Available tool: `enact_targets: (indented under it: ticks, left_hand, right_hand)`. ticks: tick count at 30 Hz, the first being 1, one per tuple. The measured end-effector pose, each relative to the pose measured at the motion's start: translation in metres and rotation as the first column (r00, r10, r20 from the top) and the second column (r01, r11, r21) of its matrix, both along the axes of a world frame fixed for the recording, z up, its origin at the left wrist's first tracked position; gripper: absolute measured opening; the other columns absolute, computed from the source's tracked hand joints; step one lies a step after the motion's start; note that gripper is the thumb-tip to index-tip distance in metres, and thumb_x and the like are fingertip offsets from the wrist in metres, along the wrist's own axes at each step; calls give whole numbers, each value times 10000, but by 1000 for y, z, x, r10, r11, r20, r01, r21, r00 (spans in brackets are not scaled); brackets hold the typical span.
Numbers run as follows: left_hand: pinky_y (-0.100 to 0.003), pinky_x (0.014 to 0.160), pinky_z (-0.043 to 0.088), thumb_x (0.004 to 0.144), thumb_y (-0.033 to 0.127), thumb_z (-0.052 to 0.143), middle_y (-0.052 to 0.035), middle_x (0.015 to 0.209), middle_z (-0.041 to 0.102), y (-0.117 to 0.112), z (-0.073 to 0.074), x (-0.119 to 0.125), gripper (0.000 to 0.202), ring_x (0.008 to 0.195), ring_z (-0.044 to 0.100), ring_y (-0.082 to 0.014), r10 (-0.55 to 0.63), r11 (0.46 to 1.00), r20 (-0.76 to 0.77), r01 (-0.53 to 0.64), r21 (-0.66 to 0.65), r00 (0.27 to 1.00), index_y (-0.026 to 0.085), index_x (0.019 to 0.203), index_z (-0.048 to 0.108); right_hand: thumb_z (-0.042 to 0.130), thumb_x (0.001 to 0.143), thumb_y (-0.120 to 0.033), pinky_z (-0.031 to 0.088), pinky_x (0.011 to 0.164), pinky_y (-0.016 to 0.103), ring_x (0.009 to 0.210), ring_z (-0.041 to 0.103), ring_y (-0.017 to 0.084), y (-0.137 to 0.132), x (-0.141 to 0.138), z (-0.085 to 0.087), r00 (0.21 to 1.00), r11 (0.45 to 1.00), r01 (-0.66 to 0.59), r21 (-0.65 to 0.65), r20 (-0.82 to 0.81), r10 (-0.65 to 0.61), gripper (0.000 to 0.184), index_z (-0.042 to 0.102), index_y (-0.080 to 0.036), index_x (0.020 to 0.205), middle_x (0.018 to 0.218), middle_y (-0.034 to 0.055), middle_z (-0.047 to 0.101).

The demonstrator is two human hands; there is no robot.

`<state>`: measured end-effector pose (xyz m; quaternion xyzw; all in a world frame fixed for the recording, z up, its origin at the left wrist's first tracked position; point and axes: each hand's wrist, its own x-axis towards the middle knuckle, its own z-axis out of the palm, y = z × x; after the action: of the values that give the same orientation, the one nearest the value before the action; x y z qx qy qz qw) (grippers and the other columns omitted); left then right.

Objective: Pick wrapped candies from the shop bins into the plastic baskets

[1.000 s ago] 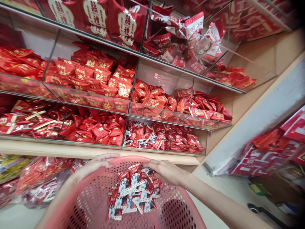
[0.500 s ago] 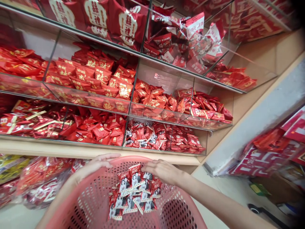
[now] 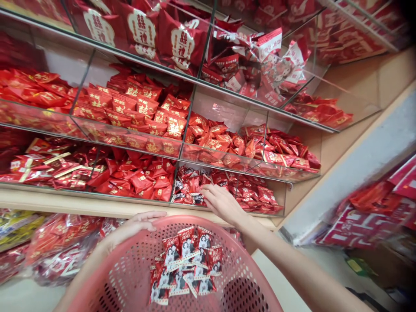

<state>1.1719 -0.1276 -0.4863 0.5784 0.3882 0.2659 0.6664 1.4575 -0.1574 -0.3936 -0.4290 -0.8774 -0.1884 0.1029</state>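
Note:
My left hand (image 3: 134, 225) grips the far rim of a pink perforated plastic basket (image 3: 130, 277), thumb over the edge. Inside the basket lies a heap of small red and white candy packets (image 3: 186, 264). My right hand (image 3: 221, 201) reaches into the lowest clear shelf bin (image 3: 276, 208), fingers spread flat over the same kind of red and white packets (image 3: 227, 186). Nothing shows inside that hand.
Clear acrylic shelf bins rise in tiers, filled with red wrapped sweets (image 3: 139, 108) and, on top, larger red bags (image 3: 143, 28). Bagged red goods (image 3: 58, 247) lie below the wooden shelf edge at left. A wall ledge (image 3: 354, 160) and more red packages (image 3: 373, 208) are at right.
My right hand has left the basket and moved up and forward into the lowest bin. The left hand keeps its hold on the rim. The view has shifted slightly downward.

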Motion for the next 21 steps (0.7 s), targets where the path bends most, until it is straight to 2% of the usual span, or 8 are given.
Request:
enact_targets:
  ticks: [2,5,8,10,14,21]
  left_hand:
    - [-363,970,390,571,170,570,-23,1140,649,-1,1,0,576,1098,550,-257,-3,1000,21,3,-25,1000,208,1144,595]
    - [-362,949,405,574,179,562,-15,1031,696,-2,2,0,581,1038,585,-249,7,999,12,-7,-31,1000,203,1154,588]
    - [-367,975,378,576,188,557,3,928,722,-1,2,-1,583,1005,598,-239,20,1000,-51,-19,9,998,204,1159,588]
    - [-364,1000,351,570,189,560,3,1004,705,1,1,-2,576,1049,575,-240,24,999,-78,-20,42,997,215,1144,600]
    - [-350,1030,314,567,204,569,10,1276,549,4,-2,-3,543,1185,475,-246,11,996,-65,-5,90,998,245,1105,627]
    - [-375,1044,293,576,220,556,1,1277,549,3,-1,-4,545,1212,443,-258,17,989,-117,1,146,993,232,1117,622]
  right_hand:
    - [384,867,-156,373,904,384,1094,442,233,15,-5,0,996,998,-3,65,88,-2,367,444,-180,1228,1304,106,453]
    - [446,831,-155,279,994,430,1207,331,259,32,-11,-2,986,994,-60,92,160,45,463,380,-176,1289,1396,85,359]
    - [399,852,-137,272,995,427,1211,322,244,41,-14,-4,985,993,-60,106,169,41,447,367,-179,1297,1366,84,400]
    - [347,874,-122,293,975,412,1183,352,232,44,-14,-4,985,991,-44,124,169,23,422,372,-183,1292,1335,90,431]
    - [320,884,-116,307,963,391,1162,368,226,48,-12,-5,985,990,-26,141,173,1,416,374,-189,1290,1321,94,436]
    - [436,842,-175,323,944,395,1106,410,250,51,-10,-10,989,986,-27,164,145,3,435,391,-140,1273,1267,120,474]
